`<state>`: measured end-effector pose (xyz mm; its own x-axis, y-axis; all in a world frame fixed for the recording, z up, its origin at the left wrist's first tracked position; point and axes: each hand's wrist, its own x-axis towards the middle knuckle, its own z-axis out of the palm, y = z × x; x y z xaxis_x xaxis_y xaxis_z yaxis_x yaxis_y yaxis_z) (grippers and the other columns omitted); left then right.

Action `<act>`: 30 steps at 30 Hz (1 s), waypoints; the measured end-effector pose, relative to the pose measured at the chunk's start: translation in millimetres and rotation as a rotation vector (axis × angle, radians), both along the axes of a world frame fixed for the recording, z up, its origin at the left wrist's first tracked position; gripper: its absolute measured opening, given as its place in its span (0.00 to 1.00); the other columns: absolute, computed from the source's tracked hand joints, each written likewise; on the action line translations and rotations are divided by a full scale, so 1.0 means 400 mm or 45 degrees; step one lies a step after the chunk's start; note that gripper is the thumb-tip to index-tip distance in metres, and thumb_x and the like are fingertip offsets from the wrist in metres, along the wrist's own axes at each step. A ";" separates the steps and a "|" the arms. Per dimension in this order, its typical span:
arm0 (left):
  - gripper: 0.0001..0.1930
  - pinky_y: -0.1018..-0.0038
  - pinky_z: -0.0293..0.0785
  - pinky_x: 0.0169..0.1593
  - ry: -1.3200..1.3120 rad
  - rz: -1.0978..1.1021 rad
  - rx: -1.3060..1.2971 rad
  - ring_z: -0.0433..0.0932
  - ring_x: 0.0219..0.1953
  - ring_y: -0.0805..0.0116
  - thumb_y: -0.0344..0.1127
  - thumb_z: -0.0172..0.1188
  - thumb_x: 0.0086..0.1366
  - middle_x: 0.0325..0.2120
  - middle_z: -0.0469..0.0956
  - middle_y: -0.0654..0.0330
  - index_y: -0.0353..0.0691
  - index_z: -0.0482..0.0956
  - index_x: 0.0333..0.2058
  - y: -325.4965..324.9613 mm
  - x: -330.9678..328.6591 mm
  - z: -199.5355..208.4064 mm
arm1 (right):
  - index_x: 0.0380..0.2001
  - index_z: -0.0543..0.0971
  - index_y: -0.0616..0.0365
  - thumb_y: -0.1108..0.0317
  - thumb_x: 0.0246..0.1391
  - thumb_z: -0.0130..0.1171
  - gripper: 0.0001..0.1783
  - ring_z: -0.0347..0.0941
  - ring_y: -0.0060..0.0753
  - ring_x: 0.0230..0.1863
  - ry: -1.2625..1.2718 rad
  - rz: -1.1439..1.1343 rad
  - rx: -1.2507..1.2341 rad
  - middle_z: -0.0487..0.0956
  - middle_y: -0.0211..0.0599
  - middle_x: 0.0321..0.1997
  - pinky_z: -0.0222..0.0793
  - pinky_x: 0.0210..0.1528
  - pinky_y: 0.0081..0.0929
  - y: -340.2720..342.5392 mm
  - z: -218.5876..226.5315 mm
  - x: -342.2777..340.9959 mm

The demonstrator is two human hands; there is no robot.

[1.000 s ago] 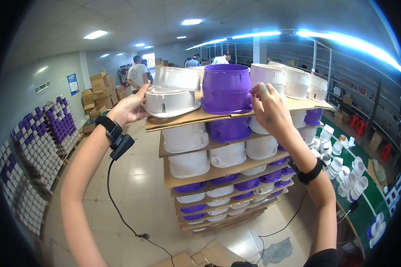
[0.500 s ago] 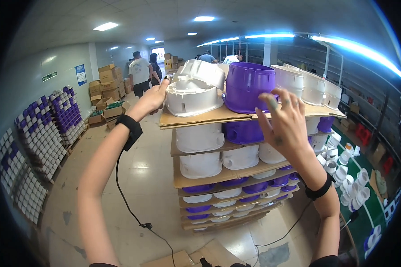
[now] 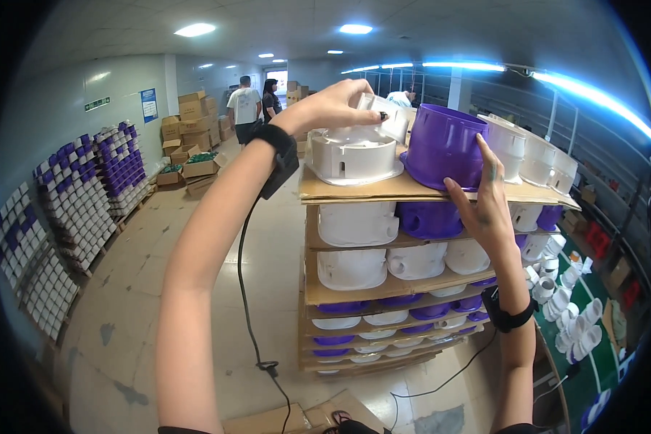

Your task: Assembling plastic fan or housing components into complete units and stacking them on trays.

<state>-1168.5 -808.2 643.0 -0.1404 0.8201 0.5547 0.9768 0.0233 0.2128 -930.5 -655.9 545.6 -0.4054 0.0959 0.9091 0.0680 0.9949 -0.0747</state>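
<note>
The left hand (image 3: 340, 107) pinched one white piece (image 3: 392, 121), tilted above one white tub (image 3: 354, 159). The right hand (image 3: 490, 201) was spread, thumb and forefinger at one purple tub (image 3: 445, 148) just beside (both tubs stood on the top cardboard sheet (image 3: 369, 190)); two black wristbands (image 3: 281, 160) showed, one per arm.

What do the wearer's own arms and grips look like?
The left grip and right grip are gloveless, the right bearing a greenish mark. Each wrist wears a black strap with a dark box; thin dark cables hang below. Black sleeve edges show at the bottom.
</note>
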 end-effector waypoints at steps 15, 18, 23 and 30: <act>0.25 0.66 0.63 0.44 -0.021 -0.051 0.257 0.63 0.43 0.58 0.50 0.56 0.51 0.36 0.64 0.51 0.35 0.65 0.39 -0.095 0.040 -0.076 | 0.59 0.48 0.54 0.61 0.50 0.54 0.37 0.54 0.66 0.55 -0.020 -0.036 0.042 0.52 0.65 0.55 0.55 0.54 0.46 0.003 -0.008 0.009; 0.26 0.64 0.62 0.46 0.047 0.005 0.192 0.62 0.45 0.56 0.50 0.56 0.51 0.38 0.64 0.50 0.35 0.66 0.41 -0.095 0.043 -0.074 | 0.59 0.48 0.54 0.61 0.51 0.54 0.37 0.54 0.66 0.55 -0.019 -0.029 0.037 0.52 0.65 0.55 0.55 0.54 0.46 0.004 -0.012 0.003; 0.28 0.68 0.65 0.42 0.289 -0.045 0.145 0.64 0.42 0.61 0.53 0.57 0.51 0.37 0.62 0.55 0.36 0.65 0.41 -0.078 0.047 -0.065 | 0.59 0.48 0.54 0.61 0.50 0.54 0.38 0.55 0.66 0.55 -0.027 -0.031 0.026 0.53 0.65 0.55 0.55 0.54 0.46 0.002 -0.009 0.004; 0.28 0.68 0.66 0.44 0.144 0.037 0.297 0.66 0.42 0.59 0.51 0.58 0.48 0.39 0.63 0.54 0.35 0.66 0.41 -0.108 0.071 -0.056 | 0.59 0.49 0.53 0.60 0.49 0.55 0.37 0.56 0.66 0.54 -0.038 -0.053 0.029 0.54 0.64 0.54 0.56 0.53 0.46 0.002 -0.011 0.010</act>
